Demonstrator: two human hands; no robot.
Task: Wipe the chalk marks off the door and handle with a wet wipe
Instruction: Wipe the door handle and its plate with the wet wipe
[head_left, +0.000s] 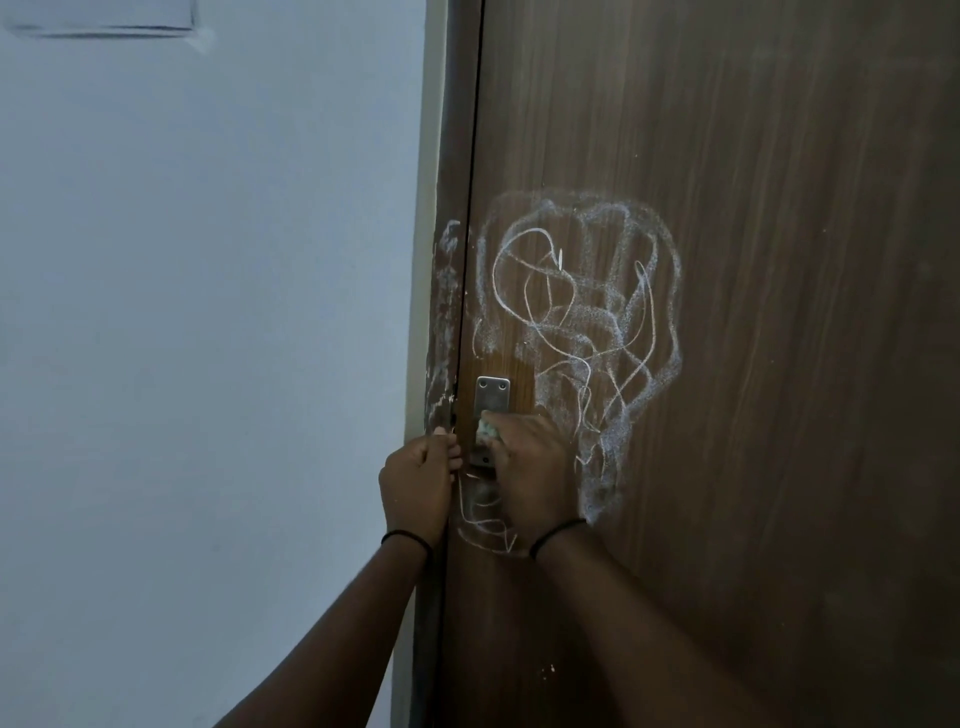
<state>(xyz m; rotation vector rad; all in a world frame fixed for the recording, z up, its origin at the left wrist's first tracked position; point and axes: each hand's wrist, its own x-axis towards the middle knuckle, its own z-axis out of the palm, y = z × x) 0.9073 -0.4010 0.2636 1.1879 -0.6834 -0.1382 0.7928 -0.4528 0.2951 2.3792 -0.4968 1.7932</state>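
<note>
A brown wooden door (753, 260) carries white chalk scribbles (587, 291) above and right of its metal handle plate (492, 394). More chalk lines (488, 532) run below the plate, and chalk smears (444, 312) mark the door frame. My right hand (535, 467) covers the lower plate and handle and grips a crumpled pale wet wipe (487, 430) pressed against the metal. My left hand (418, 478) is curled at the door's edge beside the handle; what it holds is hidden. A small patch of door above the plate looks wiped and darker.
A pale bluish wall (208, 312) fills the left side. A brown door frame (447, 156) runs vertically between wall and door. Both wrists wear a thin black band.
</note>
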